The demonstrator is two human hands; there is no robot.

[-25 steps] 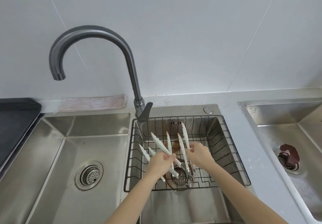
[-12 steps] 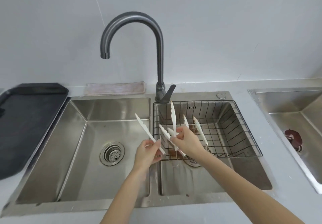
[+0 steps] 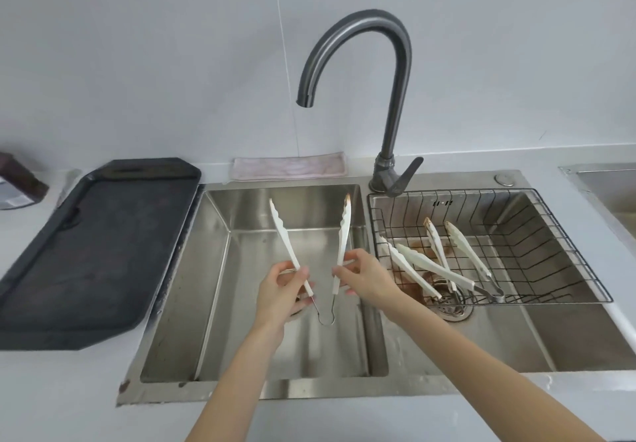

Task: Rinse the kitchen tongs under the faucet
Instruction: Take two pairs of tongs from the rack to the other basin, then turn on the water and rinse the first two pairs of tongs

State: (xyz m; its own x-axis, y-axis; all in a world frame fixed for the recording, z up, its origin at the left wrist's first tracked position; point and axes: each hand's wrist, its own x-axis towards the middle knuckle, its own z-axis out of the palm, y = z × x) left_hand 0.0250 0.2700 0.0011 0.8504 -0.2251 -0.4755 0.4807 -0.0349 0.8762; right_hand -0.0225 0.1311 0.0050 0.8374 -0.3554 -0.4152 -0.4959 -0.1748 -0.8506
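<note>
Two tongs point(image 3: 430, 266) lie in the wire basket point(image 3: 564, 248) — both hands' fingers point(image 3: 303, 274) pinch a third pair point(image 3: 311, 252).

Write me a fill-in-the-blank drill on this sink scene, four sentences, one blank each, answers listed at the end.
1. Each hand, left hand and right hand, pinches one arm of the same pair of ____.
2. The held tongs hang over the ____ basin.
3. From the faucet spout, ____ water runs.
4. Two more pairs of tongs lie in the black wire ____.

Answers: tongs; left; no; basket
</note>
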